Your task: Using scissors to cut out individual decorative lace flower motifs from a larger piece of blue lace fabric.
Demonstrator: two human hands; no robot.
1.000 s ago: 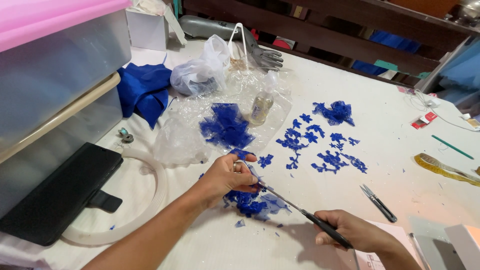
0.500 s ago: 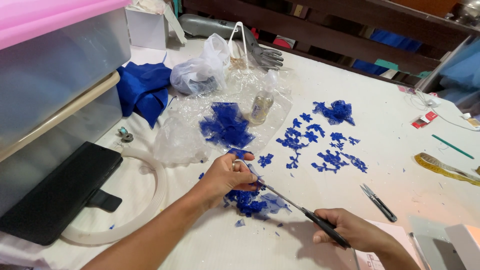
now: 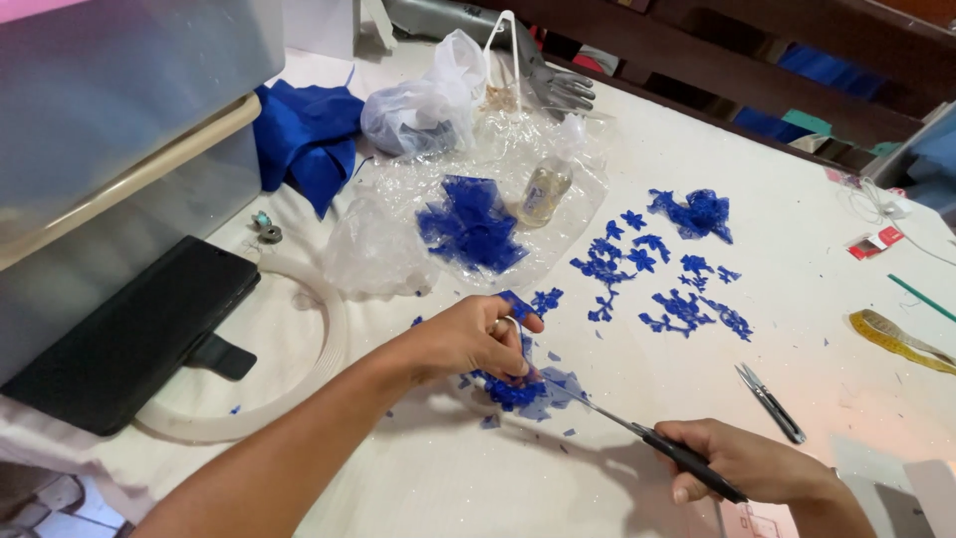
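White table (image 3: 637,468): left hand (image 3: 468,339) pinching blue fabric piece (image 3: 518,391); right hand (image 3: 757,463) seemingly gripping scissors (image 3: 637,430).

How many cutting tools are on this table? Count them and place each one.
2. The long scissors are in the right hand, tips at the blue scraps under the left hand. The small snips lie beside it on the cloth. Others may be hidden.

We see matt blue cloth scraps (image 3: 518,391), shiny metal scissors (image 3: 637,430), glossy clear plastic wrap (image 3: 398,239), a matt white counter (image 3: 797,329).
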